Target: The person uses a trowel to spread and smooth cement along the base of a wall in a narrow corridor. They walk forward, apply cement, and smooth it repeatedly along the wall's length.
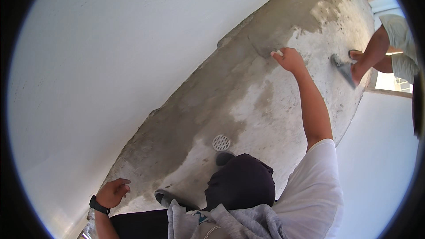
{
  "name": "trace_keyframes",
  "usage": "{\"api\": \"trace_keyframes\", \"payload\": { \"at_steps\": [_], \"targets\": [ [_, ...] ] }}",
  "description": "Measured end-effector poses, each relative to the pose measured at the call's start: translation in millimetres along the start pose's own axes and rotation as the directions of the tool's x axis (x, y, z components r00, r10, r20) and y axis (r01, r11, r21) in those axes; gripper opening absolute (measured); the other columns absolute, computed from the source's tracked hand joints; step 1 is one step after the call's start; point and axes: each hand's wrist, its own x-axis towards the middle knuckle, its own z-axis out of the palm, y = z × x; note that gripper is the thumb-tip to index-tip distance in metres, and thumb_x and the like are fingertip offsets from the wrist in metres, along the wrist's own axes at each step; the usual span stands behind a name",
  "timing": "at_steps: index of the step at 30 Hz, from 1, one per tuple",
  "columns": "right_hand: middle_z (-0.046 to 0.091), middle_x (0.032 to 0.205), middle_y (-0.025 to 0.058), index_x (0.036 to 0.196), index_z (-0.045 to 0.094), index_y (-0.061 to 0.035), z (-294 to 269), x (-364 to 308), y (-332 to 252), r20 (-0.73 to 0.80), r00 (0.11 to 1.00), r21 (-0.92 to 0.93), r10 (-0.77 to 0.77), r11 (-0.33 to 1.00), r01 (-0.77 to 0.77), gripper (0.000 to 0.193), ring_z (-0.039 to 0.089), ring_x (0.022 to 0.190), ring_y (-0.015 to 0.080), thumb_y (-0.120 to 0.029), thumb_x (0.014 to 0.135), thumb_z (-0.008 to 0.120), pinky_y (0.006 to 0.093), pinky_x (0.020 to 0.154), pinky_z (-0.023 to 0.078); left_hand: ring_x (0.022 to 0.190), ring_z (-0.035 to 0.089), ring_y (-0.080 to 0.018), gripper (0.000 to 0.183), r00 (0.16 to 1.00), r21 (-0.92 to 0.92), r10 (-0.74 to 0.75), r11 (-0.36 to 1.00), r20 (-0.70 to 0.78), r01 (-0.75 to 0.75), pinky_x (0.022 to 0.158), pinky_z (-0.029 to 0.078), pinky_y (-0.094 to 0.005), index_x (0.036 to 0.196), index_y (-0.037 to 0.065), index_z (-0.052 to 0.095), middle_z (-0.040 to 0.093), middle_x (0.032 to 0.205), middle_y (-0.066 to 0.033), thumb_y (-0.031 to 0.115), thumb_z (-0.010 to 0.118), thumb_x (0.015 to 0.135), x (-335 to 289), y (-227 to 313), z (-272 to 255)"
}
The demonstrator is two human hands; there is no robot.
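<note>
Out over the concrete floor, my right hand (291,60) is closed around the pale handle of what looks like a trowel (262,48). Its flat grey blade lies against the damp floor and nearly blends into it, so the outline is hard to make out. My left hand (113,193) hangs at the lower left near the wall's base, empty, with its fingers loosely bent and apart. A dark watch (99,205) is strapped round the left wrist. A wide strip of darker, wet-looking cement (195,97) runs along the wall.
A round white drain cover (221,142) sits in the floor by my dark-clad knee (241,183). The white wall (102,62) rises along the left. At the right stands another person in light shorts and grey slippers (344,70). Dry, paler concrete (274,128) borders the wet strip.
</note>
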Motion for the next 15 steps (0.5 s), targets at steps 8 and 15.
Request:
{"api": "trace_keyframes", "payload": {
  "at_steps": [8,15],
  "targets": [
    [0.072,0.109,0.0274,0.109,0.070,0.0048,-6.7,24.1,29.2,-0.009,0.997,0.165,0.077,0.984,-0.074,0.065,0.069,0.108,0.0427,-0.057,0.091,0.065,0.0481,0.093,0.054,0.076,0.069,-0.0163,0.026,1.000,-0.008,-0.006,1.000,-0.002,0.006,0.072,0.056,-0.0316,0.122,-0.002,0.066,0.074,0.089,-0.0091,0.014,0.058,0.103,-1.1,10.2,5.8],
    [0.072,0.110,0.0267,0.111,0.071,0.0011,17.9,24.3,-13.7,-0.049,0.997,-0.019,0.062,0.998,-0.063,0.056,0.068,0.107,0.0438,-0.052,0.093,0.064,0.0510,0.092,0.054,0.071,0.070,-0.0188,0.028,0.995,0.028,0.073,0.997,-0.075,-0.071,0.068,0.055,-0.0325,0.121,-0.001,0.067,0.071,0.081,-0.0112,0.017,0.064,0.100,-7.0,13.2,13.3]
  ]
}}
